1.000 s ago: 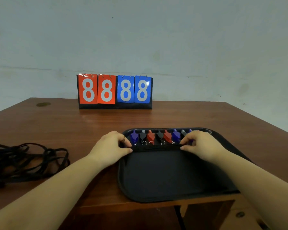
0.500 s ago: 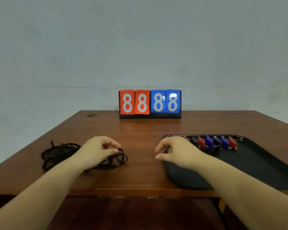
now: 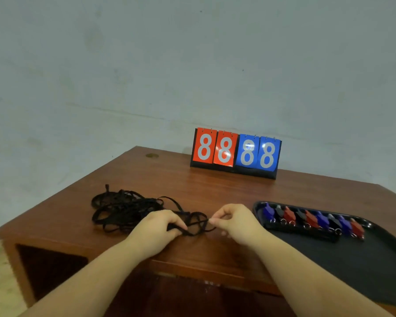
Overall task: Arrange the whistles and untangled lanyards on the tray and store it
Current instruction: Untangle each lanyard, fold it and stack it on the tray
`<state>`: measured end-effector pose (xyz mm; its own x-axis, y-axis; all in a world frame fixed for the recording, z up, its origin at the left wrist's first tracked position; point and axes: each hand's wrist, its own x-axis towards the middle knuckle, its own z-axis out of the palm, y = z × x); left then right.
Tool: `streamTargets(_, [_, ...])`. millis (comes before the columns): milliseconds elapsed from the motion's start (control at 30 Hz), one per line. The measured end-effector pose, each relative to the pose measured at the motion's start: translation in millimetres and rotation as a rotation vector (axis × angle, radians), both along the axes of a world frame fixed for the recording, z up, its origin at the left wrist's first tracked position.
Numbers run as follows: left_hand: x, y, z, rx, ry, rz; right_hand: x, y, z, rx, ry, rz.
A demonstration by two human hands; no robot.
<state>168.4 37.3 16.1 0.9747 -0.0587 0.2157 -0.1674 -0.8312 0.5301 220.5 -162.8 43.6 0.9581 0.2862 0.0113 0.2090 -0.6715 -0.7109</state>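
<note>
A tangle of black lanyards [image 3: 126,208] lies on the left half of the wooden table. My left hand [image 3: 159,226] grips strands at the tangle's right end. My right hand [image 3: 234,219] pinches a strand just to the right of it, fingertips close to the left hand. A black tray [image 3: 352,252] sits on the right, partly over the table's front edge. Several whistles [image 3: 313,219], blue, black and red, lie in a row along its far rim with a lanyard strip in front of them.
A flip scoreboard [image 3: 236,152] showing 8888 in red and blue stands at the table's back edge by the wall. The table's left corner [image 3: 0,232] is near the tangle, and an open shelf lies below the tabletop.
Both hands left the tray and moved left to the lanyard tangle. They now hold strands at its right end. My view swung left and tilted.
</note>
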Motion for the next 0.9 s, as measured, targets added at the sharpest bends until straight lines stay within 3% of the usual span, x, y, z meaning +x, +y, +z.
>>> streamTargets(200, [-1,22,6,-0.028,0.016,-0.013,7,-26,21,0.083,-0.012,-0.086])
streamTargets(367, [-6,23,20,-0.071,0.163,-0.104,4,-40,30,0.152,-0.013,-0.158])
streamTargets(567, [-4,-13,46,-0.112,-0.024,-0.062,-8,-41,52,0.271,-0.055,-0.097])
streamTargets(767, [16,-83,59,-0.376,0.087,-0.281,-19,-44,70,0.423,-0.035,-0.023])
streamTargets(900, [21,-87,57,-0.462,0.167,-0.29,-18,-70,76,0.474,-0.091,-0.127])
